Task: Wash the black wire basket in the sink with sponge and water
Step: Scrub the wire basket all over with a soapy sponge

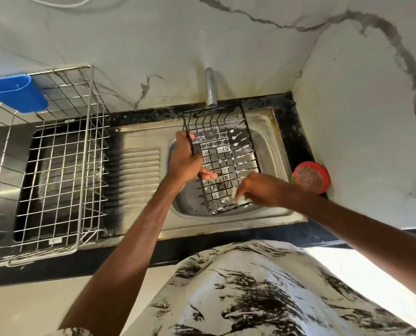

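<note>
Shirt (pixel 250 287) nearest, below sink (pixel 271 141). Left hand (pixel 185 161) grips basket (pixel 222 141) side over sink; right hand (pixel 255 187) pinches soapy sponge (pixel 242 202) at near corner. Best: steady basket, scrub wire by wire.

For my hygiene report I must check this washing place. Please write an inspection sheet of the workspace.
Surface: steel sink set in a black counter.
Job's things: black basket, foamy, held tilted over the basin; sponge at its near right corner; tap, no stream seen.
Clutter: steel rack with a blue cup on the left; red tub on the right.
Grippers: left hand grips the basket's left rim; right hand holds the sponge.
Cables: thin white cord on the wall, top left.
Surroundings: veined pale wall behind and to the right.
</note>
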Demonstrator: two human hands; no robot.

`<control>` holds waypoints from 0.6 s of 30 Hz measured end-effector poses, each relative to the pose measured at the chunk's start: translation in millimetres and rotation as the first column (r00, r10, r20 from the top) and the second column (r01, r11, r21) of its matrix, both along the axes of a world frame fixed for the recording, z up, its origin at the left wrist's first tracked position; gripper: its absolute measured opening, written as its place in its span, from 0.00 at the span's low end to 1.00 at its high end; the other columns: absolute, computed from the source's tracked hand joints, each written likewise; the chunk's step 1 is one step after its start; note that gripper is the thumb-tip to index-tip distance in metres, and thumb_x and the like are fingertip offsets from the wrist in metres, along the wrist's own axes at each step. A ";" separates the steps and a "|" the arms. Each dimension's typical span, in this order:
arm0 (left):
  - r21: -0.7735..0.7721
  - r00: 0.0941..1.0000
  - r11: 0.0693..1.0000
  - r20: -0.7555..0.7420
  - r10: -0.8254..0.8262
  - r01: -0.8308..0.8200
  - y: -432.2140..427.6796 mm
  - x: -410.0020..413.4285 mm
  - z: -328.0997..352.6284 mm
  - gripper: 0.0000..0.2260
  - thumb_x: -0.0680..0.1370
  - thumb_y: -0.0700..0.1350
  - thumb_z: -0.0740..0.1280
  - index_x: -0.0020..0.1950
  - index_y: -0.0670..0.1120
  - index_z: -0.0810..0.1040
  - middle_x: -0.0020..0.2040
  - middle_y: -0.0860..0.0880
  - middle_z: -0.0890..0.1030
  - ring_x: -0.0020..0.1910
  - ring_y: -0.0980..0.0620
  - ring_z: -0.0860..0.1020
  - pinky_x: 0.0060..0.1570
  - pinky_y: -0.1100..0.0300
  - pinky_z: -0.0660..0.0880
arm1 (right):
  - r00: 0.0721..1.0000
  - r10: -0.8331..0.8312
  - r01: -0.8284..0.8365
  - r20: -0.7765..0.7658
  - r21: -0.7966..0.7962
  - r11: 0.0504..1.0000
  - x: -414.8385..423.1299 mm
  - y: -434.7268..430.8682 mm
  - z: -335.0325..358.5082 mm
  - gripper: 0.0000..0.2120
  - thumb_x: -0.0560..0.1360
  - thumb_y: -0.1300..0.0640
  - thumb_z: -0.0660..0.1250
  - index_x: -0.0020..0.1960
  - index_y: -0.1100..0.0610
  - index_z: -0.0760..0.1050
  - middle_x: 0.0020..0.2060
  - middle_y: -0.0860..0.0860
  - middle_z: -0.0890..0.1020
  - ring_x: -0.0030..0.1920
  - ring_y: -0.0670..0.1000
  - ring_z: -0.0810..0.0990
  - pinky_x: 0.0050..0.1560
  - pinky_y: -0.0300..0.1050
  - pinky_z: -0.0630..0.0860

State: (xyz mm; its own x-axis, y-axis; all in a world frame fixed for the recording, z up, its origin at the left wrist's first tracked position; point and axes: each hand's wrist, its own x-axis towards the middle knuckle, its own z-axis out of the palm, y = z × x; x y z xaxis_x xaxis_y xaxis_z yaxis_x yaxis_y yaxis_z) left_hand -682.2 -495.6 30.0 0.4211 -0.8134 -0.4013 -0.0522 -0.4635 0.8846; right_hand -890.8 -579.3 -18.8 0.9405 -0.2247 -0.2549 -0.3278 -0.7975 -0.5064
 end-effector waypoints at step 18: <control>-0.275 0.991 0.960 0.135 -0.019 0.056 19.0 1.9 -6.9 0.15 0.84 0.32 0.53 0.64 0.50 0.56 0.52 0.50 0.70 0.37 0.38 0.87 0.39 0.47 0.84 | 0.960 -0.271 0.280 0.073 -0.207 0.937 -15.0 21.9 -3.6 0.23 0.72 0.74 0.64 0.61 0.56 0.82 0.61 0.56 0.83 0.61 0.56 0.81 0.58 0.47 0.78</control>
